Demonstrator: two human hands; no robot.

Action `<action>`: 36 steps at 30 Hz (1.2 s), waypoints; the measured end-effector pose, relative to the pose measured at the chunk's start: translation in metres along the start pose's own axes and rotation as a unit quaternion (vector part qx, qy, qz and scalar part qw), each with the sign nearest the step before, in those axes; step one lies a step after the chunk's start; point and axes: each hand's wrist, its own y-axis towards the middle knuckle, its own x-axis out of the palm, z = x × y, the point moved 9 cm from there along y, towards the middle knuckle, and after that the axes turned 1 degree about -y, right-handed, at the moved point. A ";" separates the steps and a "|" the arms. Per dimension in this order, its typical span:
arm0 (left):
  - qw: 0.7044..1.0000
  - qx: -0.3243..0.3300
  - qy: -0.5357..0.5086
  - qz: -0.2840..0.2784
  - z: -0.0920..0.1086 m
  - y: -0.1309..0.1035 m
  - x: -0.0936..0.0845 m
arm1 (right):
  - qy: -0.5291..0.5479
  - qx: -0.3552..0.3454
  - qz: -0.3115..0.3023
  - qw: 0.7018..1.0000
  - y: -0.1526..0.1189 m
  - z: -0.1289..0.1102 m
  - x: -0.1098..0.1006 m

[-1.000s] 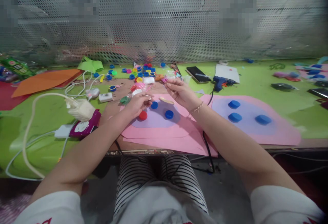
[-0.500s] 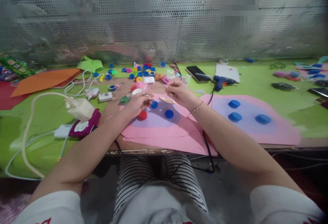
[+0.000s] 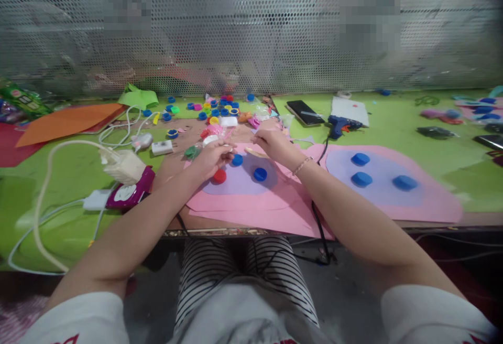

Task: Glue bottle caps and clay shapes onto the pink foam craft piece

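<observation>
My left hand (image 3: 216,159) is closed in a loose pinch over the left part of a purple paper shape (image 3: 247,186) that lies on pink paper (image 3: 236,203). Whatever its fingertips hold is too small to make out. A red bottle cap (image 3: 219,176) and a blue cap (image 3: 237,160) sit beside those fingers. My right hand (image 3: 271,143) has its fingers pressed together and bent down; what they hold, if anything, is hidden. Just below them is a pale, flat wooden-looking stick (image 3: 254,153). Another blue cap (image 3: 260,174) rests on the purple paper between the hands.
To the right, a second pink-and-purple sheet (image 3: 432,205) bears three blue caps. Behind are a blue glue gun (image 3: 341,126), a phone (image 3: 305,113) and several loose caps (image 3: 214,112). A power strip (image 3: 131,192) with cables lies left. A perforated metal panel (image 3: 251,34) stands at the back.
My right hand has turned and dipped slightly, its fingertips now pointing down and left near the stick. My left hand stays about where it was.
</observation>
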 end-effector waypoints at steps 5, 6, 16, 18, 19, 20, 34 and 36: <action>1.000 -0.003 0.006 0.005 0.000 0.000 -0.001 | 0.021 0.013 -0.011 1.000 0.002 0.006 0.002; 1.000 -0.002 0.006 0.004 0.000 0.000 -0.001 | 0.023 0.014 -0.012 1.000 0.002 0.006 0.002; 0.999 -0.022 -0.022 0.020 0.001 -0.003 0.000 | -0.073 0.024 -0.063 0.995 -0.008 -0.002 0.012; 0.998 -0.036 -0.033 0.029 0.002 -0.006 0.003 | -0.086 0.032 -0.074 0.993 -0.010 -0.002 0.017; 0.998 -0.040 -0.039 0.029 0.002 -0.007 0.004 | -0.086 0.034 -0.078 0.993 -0.010 -0.001 0.019; 0.998 -0.042 -0.044 0.028 0.002 -0.007 0.005 | -0.083 0.036 -0.080 0.993 -0.010 -0.001 0.020; 0.998 0.001 0.028 -0.064 -0.001 0.000 0.008 | 0.220 -0.037 0.015 0.975 -0.007 -0.050 -0.005; 0.995 0.020 0.024 -0.092 0.003 -0.002 0.014 | 0.227 -0.046 0.017 0.973 -0.008 -0.056 -0.005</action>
